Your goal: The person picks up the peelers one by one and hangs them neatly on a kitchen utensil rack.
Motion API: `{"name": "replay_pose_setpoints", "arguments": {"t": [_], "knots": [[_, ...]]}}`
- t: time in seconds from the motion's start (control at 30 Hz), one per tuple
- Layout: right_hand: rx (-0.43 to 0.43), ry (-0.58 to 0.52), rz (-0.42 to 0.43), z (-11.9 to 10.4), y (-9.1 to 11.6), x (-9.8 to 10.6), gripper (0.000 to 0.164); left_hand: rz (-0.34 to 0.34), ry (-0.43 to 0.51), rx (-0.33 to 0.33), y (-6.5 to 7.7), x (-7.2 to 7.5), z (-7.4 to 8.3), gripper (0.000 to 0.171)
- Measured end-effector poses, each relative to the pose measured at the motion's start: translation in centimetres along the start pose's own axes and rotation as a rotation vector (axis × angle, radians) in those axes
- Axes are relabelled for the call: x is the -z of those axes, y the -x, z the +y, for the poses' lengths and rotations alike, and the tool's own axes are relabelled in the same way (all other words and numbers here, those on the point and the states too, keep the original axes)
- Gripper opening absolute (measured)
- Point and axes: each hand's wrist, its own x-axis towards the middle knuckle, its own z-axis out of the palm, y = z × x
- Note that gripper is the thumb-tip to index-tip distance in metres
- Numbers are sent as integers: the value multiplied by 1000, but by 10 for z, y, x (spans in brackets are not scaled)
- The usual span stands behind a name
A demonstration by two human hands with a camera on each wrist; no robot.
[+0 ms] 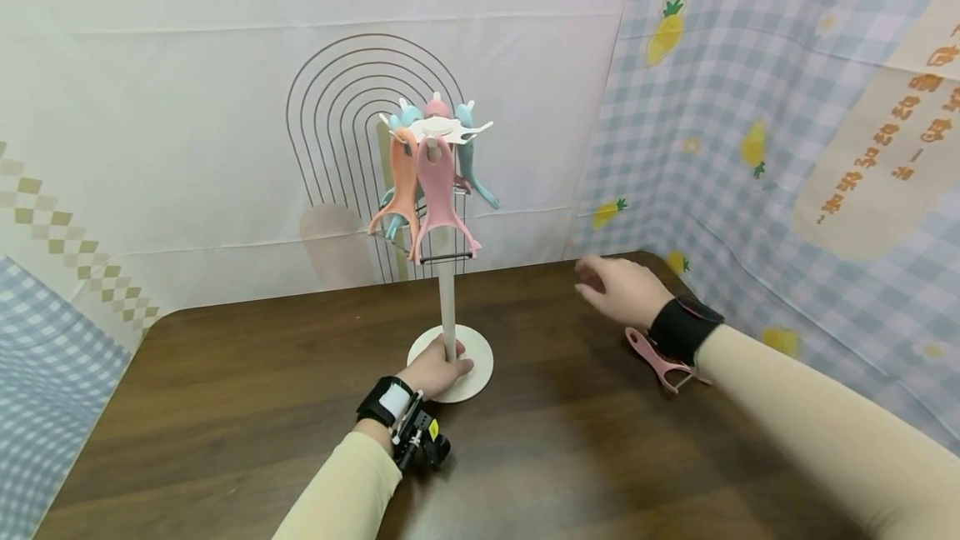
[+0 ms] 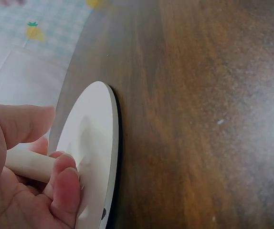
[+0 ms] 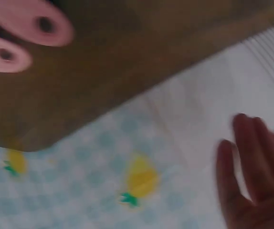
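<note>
A white rotating stand (image 1: 447, 307) with a round base (image 2: 94, 138) stands on the table. My left hand (image 1: 433, 369) grips its pole (image 2: 29, 164) low down, fingers curled round it just above the base. From the stand's top hang several Y-shaped peelers, among them a pink peeler (image 1: 437, 190) in front, an orange peeler (image 1: 404, 177) beside it and a blue peeler (image 1: 467, 157) behind. Off to the right, my right hand (image 1: 622, 288) is in the air with nothing in it, fingers extended in the right wrist view. Close below it lies a pink peeler (image 1: 648, 352) on the table.
In the right wrist view, handles of two pink peelers (image 3: 41, 26) show side by side on the brown wooden table (image 1: 247, 407). A white printed cloth (image 1: 187, 148) hangs behind the table, and a blue checked cloth (image 1: 750, 90) covers the right side.
</note>
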Motion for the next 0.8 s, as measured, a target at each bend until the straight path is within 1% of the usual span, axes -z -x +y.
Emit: {"name": "replay_pose_setpoints", "arguments": {"t": [0.1,0.2,0.3,0.4,0.43,0.57,0.63,0.8], "knots": [[-80,76,-129,14,18,-7,43,0,1,2,0,0,1,26],[-145,112,-271,22,32,-10,53,7,3,0,1,0,1,26],[-186,159,-352,27,43,-12,62,9,7,-6,1,0,2,25],[-220,199,-371,30,50,-14,66,7,8,-8,1,-1,2,26],[-232,203,-372,31,51,-15,64,7,8,-8,1,-1,2,26],[-294,191,-395,34,55,-17,42,5,7,4,1,-1,2,26],[-319,180,-411,36,56,-19,34,3,7,10,1,-1,2,26],[-337,198,-433,38,58,-23,32,0,9,11,0,0,1,27]]}}
